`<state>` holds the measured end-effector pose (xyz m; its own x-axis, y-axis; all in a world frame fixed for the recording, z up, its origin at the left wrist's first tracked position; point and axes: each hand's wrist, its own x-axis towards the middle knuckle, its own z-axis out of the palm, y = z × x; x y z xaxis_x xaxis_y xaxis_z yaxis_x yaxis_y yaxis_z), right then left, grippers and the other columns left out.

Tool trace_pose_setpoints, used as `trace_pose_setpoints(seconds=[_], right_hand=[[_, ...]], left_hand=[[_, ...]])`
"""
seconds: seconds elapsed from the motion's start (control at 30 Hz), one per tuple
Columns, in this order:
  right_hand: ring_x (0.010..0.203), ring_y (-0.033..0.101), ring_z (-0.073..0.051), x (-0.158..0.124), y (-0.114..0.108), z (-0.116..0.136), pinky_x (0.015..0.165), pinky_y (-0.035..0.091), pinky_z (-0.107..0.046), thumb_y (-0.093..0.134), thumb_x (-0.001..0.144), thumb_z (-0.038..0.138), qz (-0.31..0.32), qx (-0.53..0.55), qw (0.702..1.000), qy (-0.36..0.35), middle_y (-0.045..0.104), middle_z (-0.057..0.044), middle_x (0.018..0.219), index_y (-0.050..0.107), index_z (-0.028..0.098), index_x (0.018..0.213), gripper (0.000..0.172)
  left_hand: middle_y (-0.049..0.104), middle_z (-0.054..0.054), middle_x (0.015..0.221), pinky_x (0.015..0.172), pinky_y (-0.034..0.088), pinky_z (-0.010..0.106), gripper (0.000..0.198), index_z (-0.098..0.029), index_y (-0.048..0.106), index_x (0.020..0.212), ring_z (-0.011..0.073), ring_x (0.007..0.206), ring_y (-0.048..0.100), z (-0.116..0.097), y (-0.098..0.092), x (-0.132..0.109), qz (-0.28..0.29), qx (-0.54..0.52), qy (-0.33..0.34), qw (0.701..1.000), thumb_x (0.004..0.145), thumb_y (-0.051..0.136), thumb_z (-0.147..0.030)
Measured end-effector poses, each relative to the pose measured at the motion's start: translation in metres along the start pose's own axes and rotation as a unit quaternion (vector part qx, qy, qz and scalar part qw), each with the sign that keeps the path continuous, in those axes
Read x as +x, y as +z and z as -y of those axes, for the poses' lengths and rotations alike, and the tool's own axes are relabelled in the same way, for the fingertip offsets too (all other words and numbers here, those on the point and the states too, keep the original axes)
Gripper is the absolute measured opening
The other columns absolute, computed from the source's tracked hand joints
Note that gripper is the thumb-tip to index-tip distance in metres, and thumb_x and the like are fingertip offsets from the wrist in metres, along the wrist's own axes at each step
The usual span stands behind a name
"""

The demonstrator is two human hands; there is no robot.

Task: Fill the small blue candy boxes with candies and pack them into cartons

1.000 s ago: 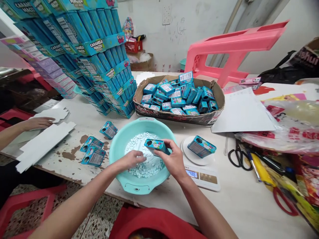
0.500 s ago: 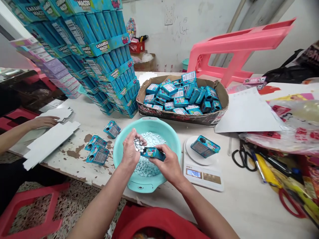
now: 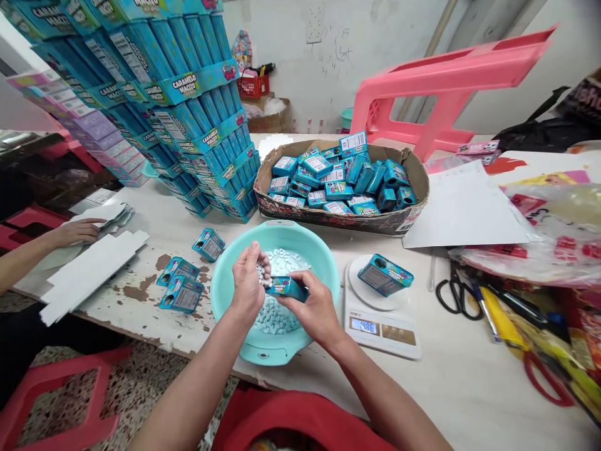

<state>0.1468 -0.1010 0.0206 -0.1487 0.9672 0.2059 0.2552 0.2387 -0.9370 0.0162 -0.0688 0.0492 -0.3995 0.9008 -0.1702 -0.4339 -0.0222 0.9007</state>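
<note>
The left hand [image 3: 247,282] has lifted out of the pale blue tablets [image 3: 275,316] in the round teal plastic basin [image 3: 323,263]. Its grip, curled half closed, now cups a handful at nine o'clock of the small teal cardboard box [image 3: 287,289]. The right hand [image 3: 315,308] pinches that box firmly, level above the basin's middle.

"CARAMELO MACIZO" stands in white on the blue cartons [image 3: 188,88] stacked up-left of the left hand [image 3: 247,285], which cups candies [image 3: 263,272]. The box [image 3: 287,289] gripped by the right hand [image 3: 315,310] bears similar lettering, too small to read surely. The scale display [image 3: 364,325] just right of that hand shows 1486. A handwritten "15" is on the wall [image 3: 342,50] far beyond.
</note>
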Motion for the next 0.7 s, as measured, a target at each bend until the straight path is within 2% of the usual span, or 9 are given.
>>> trace_pose_setpoints(seconds=[0.13, 0.3, 0.53, 0.6, 0.7], right_hand=[[0.088, 0.060, -0.021, 0.000, -0.002, -0.002, 0.080, 0.046, -0.034, 0.072, 0.068, 0.026, 0.001, 0.016, 1.000, 0.015, 0.065, -0.002, 0.092, 0.063, 0.023, 0.093, 0.027], [0.088, 0.059, -0.021, 0.000, -0.007, -0.001, 0.082, 0.046, -0.034, 0.072, 0.067, 0.029, -0.001, 0.048, 0.998, 0.031, 0.066, -0.002, 0.093, 0.063, 0.023, 0.094, 0.029], [0.084, 0.059, -0.019, 0.001, 0.003, -0.001, 0.079, 0.047, -0.033, 0.074, 0.064, 0.026, 0.018, 0.102, 0.993, 0.053, 0.065, -0.001, 0.089, 0.063, 0.022, 0.091, 0.029], [0.084, 0.059, -0.019, -0.001, -0.004, -0.002, 0.079, 0.048, -0.033, 0.077, 0.062, 0.026, 0.012, 0.152, 0.985, 0.075, 0.064, -0.001, 0.088, 0.062, 0.022, 0.090, 0.032], [0.084, 0.061, -0.020, -0.013, -0.034, -0.003, 0.077, 0.050, -0.033, 0.080, 0.060, 0.027, -0.011, 0.240, 0.967, 0.086, 0.065, -0.002, 0.090, 0.062, 0.023, 0.094, 0.039]], left_hand=[[0.046, -0.005, 0.052, 0.032, 0.021, 0.016, 0.036, -0.016, 0.048, 0.065, 0.0032, 0.036, 0.038, -0.003, -0.003, 0.002, 0.014, 0.005, -0.001, 1.000, 0.072, 0.067, -0.046], [0.044, -0.005, 0.053, 0.031, 0.021, 0.015, 0.035, -0.017, 0.046, 0.066, 0.0026, 0.036, 0.037, -0.009, -0.001, -0.001, 0.035, -0.017, -0.005, 0.999, 0.072, 0.068, -0.043], [0.044, -0.005, 0.054, 0.032, 0.021, 0.014, 0.033, -0.016, 0.048, 0.065, 0.0021, 0.037, 0.038, -0.016, 0.009, -0.006, 0.068, -0.018, 0.000, 0.998, 0.075, 0.066, -0.042], [0.044, -0.004, 0.055, 0.032, 0.021, 0.014, 0.033, -0.016, 0.047, 0.065, 0.0023, 0.038, 0.038, -0.023, 0.005, -0.002, 0.060, -0.026, 0.024, 0.998, 0.075, 0.066, -0.041], [0.044, -0.004, 0.056, 0.033, 0.021, 0.015, 0.033, -0.016, 0.047, 0.064, 0.0031, 0.039, 0.037, -0.029, -0.011, 0.005, 0.034, 0.020, 0.055, 0.998, 0.074, 0.067, -0.041]])
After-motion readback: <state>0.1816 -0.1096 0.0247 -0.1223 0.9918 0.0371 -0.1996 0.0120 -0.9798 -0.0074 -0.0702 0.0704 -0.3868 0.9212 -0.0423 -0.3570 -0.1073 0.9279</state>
